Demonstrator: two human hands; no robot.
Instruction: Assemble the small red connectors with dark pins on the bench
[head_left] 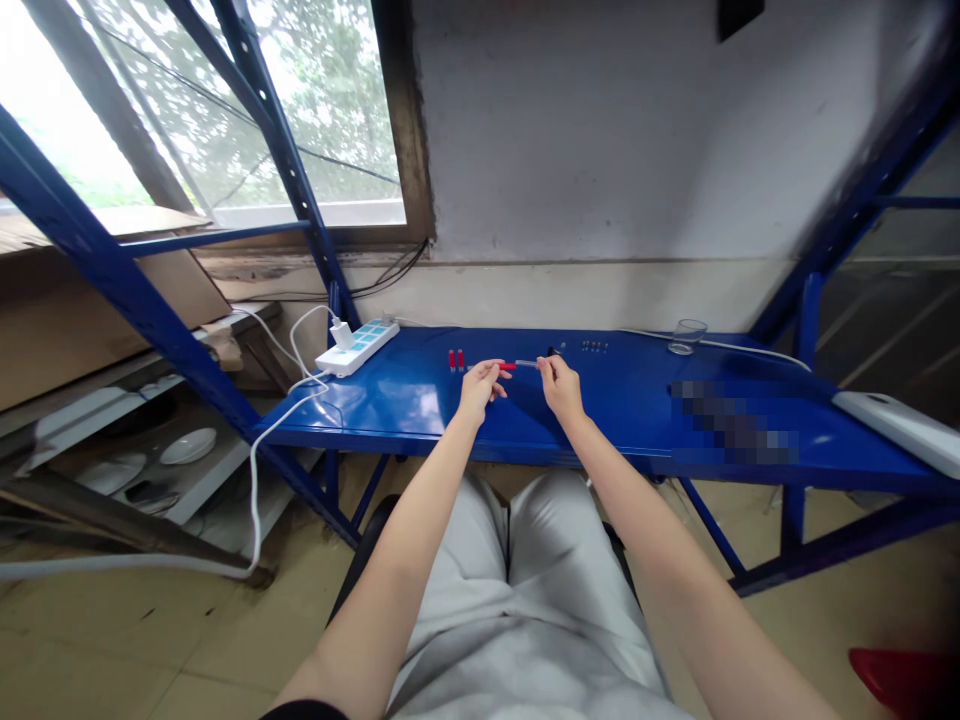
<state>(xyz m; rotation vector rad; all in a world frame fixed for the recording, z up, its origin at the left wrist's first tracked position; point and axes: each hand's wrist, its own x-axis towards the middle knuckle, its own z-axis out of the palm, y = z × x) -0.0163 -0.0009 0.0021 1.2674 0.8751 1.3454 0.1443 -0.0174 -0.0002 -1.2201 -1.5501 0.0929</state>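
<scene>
A head-worn camera looks forward and down over the lap (pixel 525 570), near the blue shelf (pixel 420 400) at twelve o'clock. The left hand (pixel 480 385) and right hand (pixel 561 388) sit centre-frame, with the window (pixel 225 120) at ten o'clock.

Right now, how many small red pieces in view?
3. Two red pieces stand side by side on the blue shelf, left of the left hand; a third is pinched at its fingertips, toward the right hand. Hands may hide more.
</scene>
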